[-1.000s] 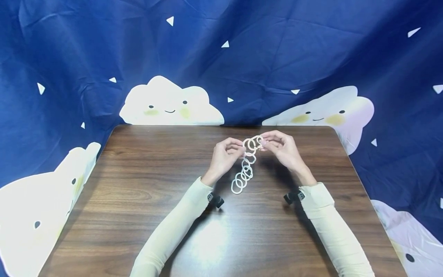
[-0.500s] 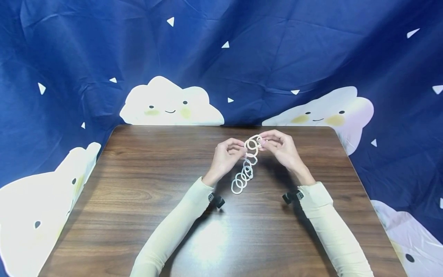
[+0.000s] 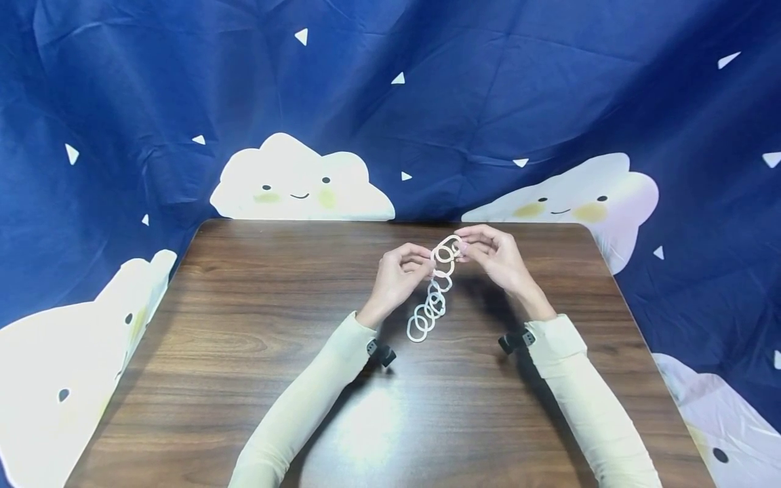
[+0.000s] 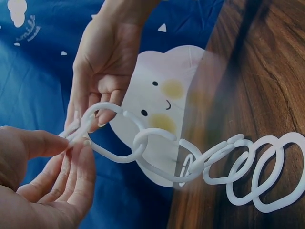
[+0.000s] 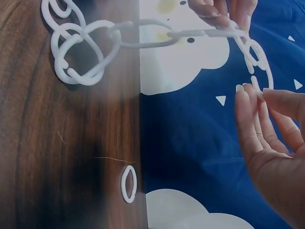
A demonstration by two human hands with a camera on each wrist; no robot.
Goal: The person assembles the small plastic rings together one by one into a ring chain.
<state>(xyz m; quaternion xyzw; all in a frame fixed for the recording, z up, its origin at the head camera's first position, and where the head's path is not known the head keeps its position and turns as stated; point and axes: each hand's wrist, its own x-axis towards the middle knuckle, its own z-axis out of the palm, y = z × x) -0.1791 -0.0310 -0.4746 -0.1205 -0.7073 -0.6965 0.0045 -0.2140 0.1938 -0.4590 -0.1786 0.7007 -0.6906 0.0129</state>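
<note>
A chain of white plastic links [image 4: 119,159] runs from the hands back down to the wooden tabletop, where its near end lies. My left hand [image 3: 396,278] pinches one link close to the upper end between thumb and fingers. Across from it, my right hand [image 3: 500,261] pinches the side of an open-gapped link [image 5: 269,71] with thumb and fingertips. In the right wrist view that link hooks with another beside the left fingers, its gap facing the right hand. A separate white link [image 5: 128,184] lies on the table near the far edge.
The brown wooden table [image 3: 274,305] ends just beyond the hands. Behind it hangs a blue cloth [image 3: 445,115] printed with white clouds and triangles. Small black wrist cameras [image 3: 384,355] sit at both cuffs.
My right hand has lifted slightly away, and the upper links have shifted and stretched up and to the right. The left hand and the chain's near end have barely moved.
</note>
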